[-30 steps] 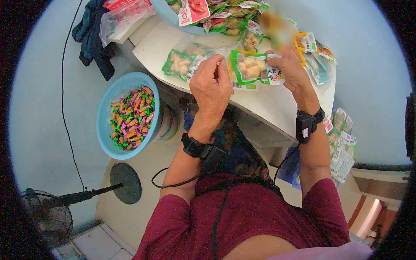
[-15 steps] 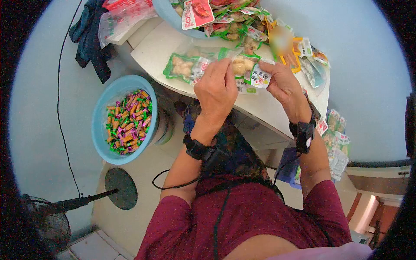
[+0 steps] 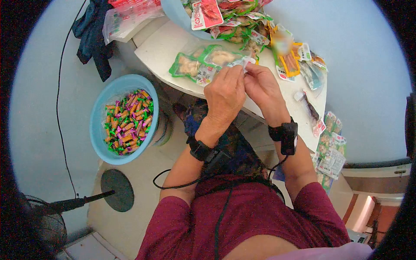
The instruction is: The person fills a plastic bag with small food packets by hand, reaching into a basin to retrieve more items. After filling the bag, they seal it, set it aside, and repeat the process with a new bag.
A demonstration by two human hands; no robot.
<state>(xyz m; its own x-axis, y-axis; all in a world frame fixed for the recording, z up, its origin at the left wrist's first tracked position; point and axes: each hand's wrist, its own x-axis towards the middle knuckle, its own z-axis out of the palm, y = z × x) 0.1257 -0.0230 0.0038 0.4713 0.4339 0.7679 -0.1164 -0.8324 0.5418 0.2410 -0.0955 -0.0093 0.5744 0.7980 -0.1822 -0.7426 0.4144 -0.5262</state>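
Note:
Both hands meet at the front of the white table (image 3: 162, 39). My left hand (image 3: 225, 89) is closed, its fingertips pinched at the mouth of a clear plastic bag (image 3: 195, 45). Right against it, my right hand (image 3: 263, 84) is also closed, thumb and finger on a whitish plastic edge of the bag. Two green-edged packets of pale food lie side by side at the bag, a left packet (image 3: 187, 66) and a right packet (image 3: 222, 56). The fingers partly cover the right packet's label.
A blue basin (image 3: 175, 15) heaped with food packets (image 3: 238, 32) stands at the back. Orange-edged packets (image 3: 289, 60) and a dark narrow packet (image 3: 310, 108) lie on the right. Wrapped snacks fill a blue bucket (image 3: 96, 130) on the left, near a fan (image 3: 43, 223).
My right hand has moved left to meet my left hand, leaving the packet's label and pinching the bag's edge. The right packet has shifted left, beside the other.

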